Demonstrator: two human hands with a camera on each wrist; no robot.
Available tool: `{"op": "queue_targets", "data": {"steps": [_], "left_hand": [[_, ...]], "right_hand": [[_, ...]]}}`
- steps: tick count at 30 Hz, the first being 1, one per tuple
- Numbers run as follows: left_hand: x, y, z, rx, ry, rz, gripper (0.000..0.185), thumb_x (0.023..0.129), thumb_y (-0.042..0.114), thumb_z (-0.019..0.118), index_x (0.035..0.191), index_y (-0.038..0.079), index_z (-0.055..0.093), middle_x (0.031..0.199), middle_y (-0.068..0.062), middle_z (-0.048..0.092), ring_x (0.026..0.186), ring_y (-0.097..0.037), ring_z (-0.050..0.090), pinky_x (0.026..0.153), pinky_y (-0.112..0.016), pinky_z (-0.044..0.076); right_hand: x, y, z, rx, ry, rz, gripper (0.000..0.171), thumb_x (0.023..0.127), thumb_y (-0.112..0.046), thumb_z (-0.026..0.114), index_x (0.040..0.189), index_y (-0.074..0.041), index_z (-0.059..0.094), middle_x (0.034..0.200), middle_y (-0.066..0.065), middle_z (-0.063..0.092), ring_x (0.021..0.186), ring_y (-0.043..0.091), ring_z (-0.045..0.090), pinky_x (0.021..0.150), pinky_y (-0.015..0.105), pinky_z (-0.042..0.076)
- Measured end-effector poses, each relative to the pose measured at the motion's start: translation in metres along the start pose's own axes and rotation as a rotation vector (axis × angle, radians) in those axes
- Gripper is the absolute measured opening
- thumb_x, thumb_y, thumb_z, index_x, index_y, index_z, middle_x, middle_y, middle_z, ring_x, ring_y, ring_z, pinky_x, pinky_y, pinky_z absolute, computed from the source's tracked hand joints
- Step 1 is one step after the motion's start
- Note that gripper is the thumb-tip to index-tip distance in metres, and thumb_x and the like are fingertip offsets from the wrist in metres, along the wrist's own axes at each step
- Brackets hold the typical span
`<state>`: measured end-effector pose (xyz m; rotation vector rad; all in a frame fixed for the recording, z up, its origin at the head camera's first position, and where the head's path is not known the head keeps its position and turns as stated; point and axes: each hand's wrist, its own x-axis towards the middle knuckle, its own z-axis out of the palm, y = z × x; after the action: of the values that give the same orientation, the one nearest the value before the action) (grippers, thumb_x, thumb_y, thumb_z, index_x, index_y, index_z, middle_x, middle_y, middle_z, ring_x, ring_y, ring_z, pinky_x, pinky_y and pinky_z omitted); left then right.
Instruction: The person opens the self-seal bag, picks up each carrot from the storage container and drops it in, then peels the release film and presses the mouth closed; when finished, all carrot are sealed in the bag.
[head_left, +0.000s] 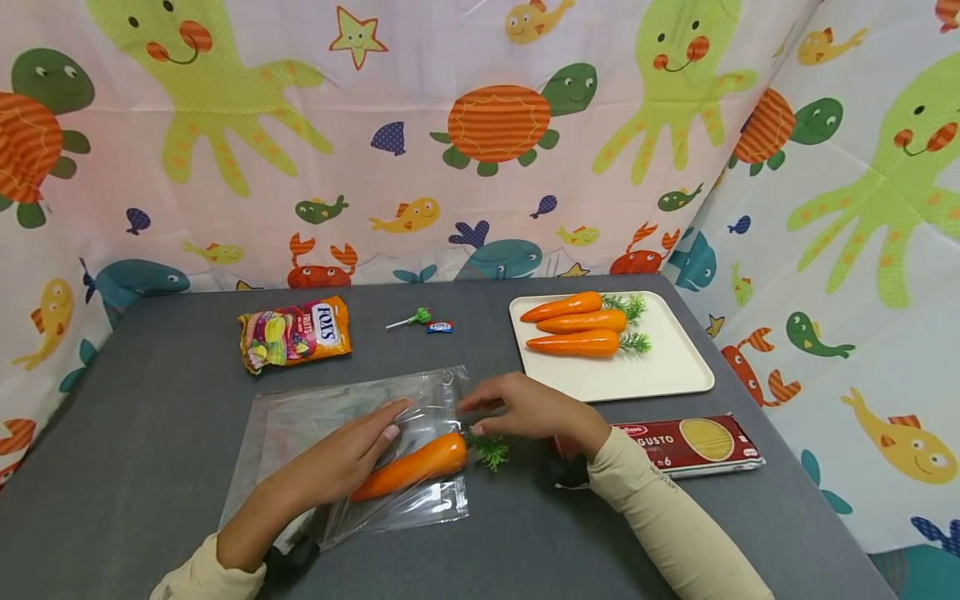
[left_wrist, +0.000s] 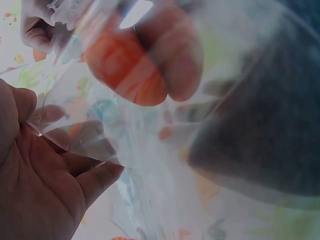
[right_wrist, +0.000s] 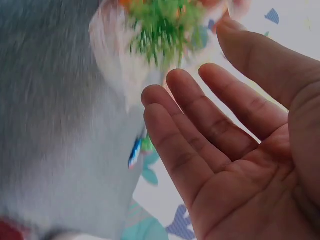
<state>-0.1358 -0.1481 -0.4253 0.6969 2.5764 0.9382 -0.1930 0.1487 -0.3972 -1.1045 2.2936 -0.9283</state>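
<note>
Your left hand (head_left: 341,462) is lying flat on the clear plastic bag (head_left: 322,425) near the middle of the table's (head_left: 150,467) front edge, fingers straight and pressing down on the film just above the carrot (head_left: 412,467); it is curling round nothing. The carrot is lying tilted inside the bag, its orange body under the plastic and its green top (head_left: 491,452) sticking out past the bag's right edge onto the grey surface. Your right hand (head_left: 528,408) is hovering at that same right edge, fingers extended and relaxed, fingertips (head_left: 468,404) at the bag's opening just above the green top; the right wrist view is showing an open palm (right_wrist: 240,165) with nothing in it, and you cannot tell whether the fingertips are actually touching the plastic. Toward the back right corner, a cream tray (head_left: 660,375) is carrying three more carrots (head_left: 577,327) side by side. A red spaghetti packet (head_left: 690,442) is lying just in front of the tray, along the right edge. Near the back edge, a bag of sweets (head_left: 296,333) is sitting left of centre, with a lollipop (head_left: 411,319) and a small wrapped sweet (head_left: 440,327) beside it.
</note>
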Motion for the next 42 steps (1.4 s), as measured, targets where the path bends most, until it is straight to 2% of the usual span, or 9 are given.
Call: {"op": "queue_targets", "data": {"steps": [7, 12, 17, 21, 24, 30, 35, 42], "left_hand": [[-0.002, 0.0, -0.001, -0.004, 0.007, 0.019, 0.05, 0.107, 0.027, 0.038, 0.154, 0.013, 0.029, 0.155, -0.008, 0.031, 0.139, -0.029, 0.034, 0.111, -0.052, 0.027], [-0.002, -0.001, -0.001, 0.014, 0.006, 0.033, 0.049, 0.108, 0.026, 0.038, 0.154, 0.013, 0.028, 0.155, -0.009, 0.032, 0.139, -0.029, 0.035, 0.11, -0.051, 0.028], [-0.003, -0.001, 0.0, 0.024, 0.008, 0.067, 0.05, 0.108, 0.027, 0.036, 0.154, 0.011, 0.027, 0.155, -0.01, 0.032, 0.139, -0.03, 0.034, 0.11, -0.052, 0.029], [-0.003, -0.002, -0.001, 0.023, 0.011, 0.074, 0.05, 0.108, 0.028, 0.035, 0.155, 0.012, 0.027, 0.155, -0.01, 0.032, 0.139, -0.03, 0.035, 0.11, -0.052, 0.029], [-0.004, -0.003, -0.002, 0.022, 0.016, 0.081, 0.049, 0.108, 0.028, 0.034, 0.154, 0.012, 0.028, 0.155, -0.009, 0.032, 0.138, -0.029, 0.035, 0.11, -0.052, 0.03], [-0.005, -0.005, 0.0, 0.018, 0.018, 0.067, 0.05, 0.108, 0.029, 0.034, 0.154, 0.013, 0.028, 0.154, -0.008, 0.034, 0.137, -0.028, 0.037, 0.109, -0.051, 0.031], [-0.007, -0.005, 0.002, 0.006, 0.007, 0.035, 0.05, 0.108, 0.028, 0.037, 0.155, 0.015, 0.027, 0.153, -0.008, 0.036, 0.136, -0.03, 0.039, 0.108, -0.053, 0.032], [-0.005, -0.004, -0.002, 0.022, 0.008, 0.044, 0.05, 0.108, 0.028, 0.036, 0.155, 0.014, 0.027, 0.153, -0.008, 0.036, 0.136, -0.03, 0.039, 0.109, -0.053, 0.031]], "right_hand": [[-0.021, 0.013, -0.022, -0.082, 0.133, 0.032, 0.037, 0.092, -0.02, 0.071, 0.124, -0.003, 0.066, 0.118, 0.008, 0.066, 0.109, 0.025, 0.061, 0.093, 0.042, 0.05], [-0.04, 0.019, -0.04, -0.095, 0.249, 0.057, 0.035, 0.089, -0.017, 0.073, 0.121, -0.003, 0.068, 0.117, 0.008, 0.067, 0.107, 0.027, 0.062, 0.093, 0.045, 0.05], [-0.06, 0.027, -0.055, -0.097, 0.325, 0.103, 0.036, 0.089, -0.016, 0.073, 0.121, -0.002, 0.067, 0.117, 0.01, 0.068, 0.104, 0.024, 0.064, 0.09, 0.044, 0.052], [-0.07, 0.038, -0.065, -0.077, 0.376, 0.165, 0.038, 0.091, -0.021, 0.072, 0.123, -0.003, 0.067, 0.117, 0.01, 0.067, 0.098, 0.021, 0.064, 0.082, 0.038, 0.055], [-0.075, 0.05, -0.07, -0.066, 0.425, 0.21, 0.036, 0.092, -0.019, 0.07, 0.122, -0.001, 0.067, 0.116, 0.011, 0.067, 0.098, 0.023, 0.063, 0.081, 0.038, 0.055], [-0.084, 0.069, -0.077, -0.179, 0.556, 0.313, 0.027, 0.091, -0.009, 0.07, 0.115, 0.001, 0.07, 0.108, 0.014, 0.07, 0.098, 0.03, 0.065, 0.081, 0.045, 0.055], [-0.091, 0.083, -0.082, -0.242, 0.587, 0.345, 0.026, 0.089, -0.009, 0.071, 0.112, 0.002, 0.071, 0.105, 0.015, 0.071, 0.095, 0.03, 0.064, 0.078, 0.044, 0.054], [-0.098, 0.101, -0.089, -0.225, 0.631, 0.382, 0.032, 0.09, -0.013, 0.071, 0.117, 0.004, 0.068, 0.112, 0.021, 0.067, 0.102, 0.036, 0.063, 0.084, 0.05, 0.052]]}}
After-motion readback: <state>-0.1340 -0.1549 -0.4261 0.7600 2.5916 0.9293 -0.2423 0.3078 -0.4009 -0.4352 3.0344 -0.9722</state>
